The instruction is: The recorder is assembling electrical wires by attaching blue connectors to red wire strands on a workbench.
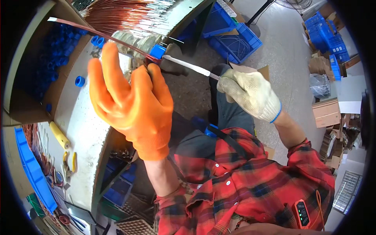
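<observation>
My left hand [135, 105], in an orange glove, pinches a long red-brown wire [105, 34] between thumb and forefinger, while its other fingers stand apart. The wire slants up to the far left and ends in a white tip. A blue plastic ring-like piece [158, 51] sits on it, just beyond the pinching fingertips. From beside this piece a white-sleeved rod [188, 65] runs right to my right hand [248, 92]. That hand, in a cream knitted glove, is closed around the rod's greyish end. Whether rod and wire are joined under the blue piece, I cannot tell.
A box of blue rings [51, 62] stands at the left of the white worktable [84, 113]. One loose blue ring [80, 81] lies nearby. Red-brown wires [117, 15] are heaped at the back. Pliers [64, 166] and a yellow handle [59, 135] lie near left. Blue crates [235, 45] stand beyond.
</observation>
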`<control>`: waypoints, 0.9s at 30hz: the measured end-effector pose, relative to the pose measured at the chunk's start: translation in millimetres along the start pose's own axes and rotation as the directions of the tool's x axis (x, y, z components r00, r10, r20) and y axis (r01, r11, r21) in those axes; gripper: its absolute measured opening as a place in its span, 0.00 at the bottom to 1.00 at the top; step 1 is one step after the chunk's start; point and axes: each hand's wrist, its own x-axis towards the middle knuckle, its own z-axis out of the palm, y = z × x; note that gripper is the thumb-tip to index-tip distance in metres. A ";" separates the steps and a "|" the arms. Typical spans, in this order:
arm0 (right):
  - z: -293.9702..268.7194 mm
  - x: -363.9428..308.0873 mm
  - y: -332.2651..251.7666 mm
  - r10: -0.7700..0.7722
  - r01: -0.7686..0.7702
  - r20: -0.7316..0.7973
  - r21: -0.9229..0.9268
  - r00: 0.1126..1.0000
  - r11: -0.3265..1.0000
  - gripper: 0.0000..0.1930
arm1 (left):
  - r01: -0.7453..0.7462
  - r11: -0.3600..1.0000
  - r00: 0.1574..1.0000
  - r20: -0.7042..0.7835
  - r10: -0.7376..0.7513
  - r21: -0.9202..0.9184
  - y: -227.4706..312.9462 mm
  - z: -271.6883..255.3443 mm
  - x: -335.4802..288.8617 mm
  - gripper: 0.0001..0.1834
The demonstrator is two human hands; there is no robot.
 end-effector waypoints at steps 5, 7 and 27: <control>9.4 40.3 -34.1 -0.132 0.061 -0.153 -0.399 0.979 0.915 0.12 | 0.009 0.931 0.996 0.089 0.025 -0.365 -27.2 15.5 -1.2 0.12; 28.6 49.3 -33.4 -0.123 0.051 -0.198 -0.336 0.972 0.940 0.12 | 0.032 0.921 0.993 0.117 0.015 -0.388 -30.8 14.4 3.1 0.14; -7.7 26.0 -2.2 -0.073 0.043 0.169 0.174 0.983 0.984 0.16 | 0.117 0.914 0.972 0.233 -0.026 -0.387 -16.6 6.3 -0.5 0.11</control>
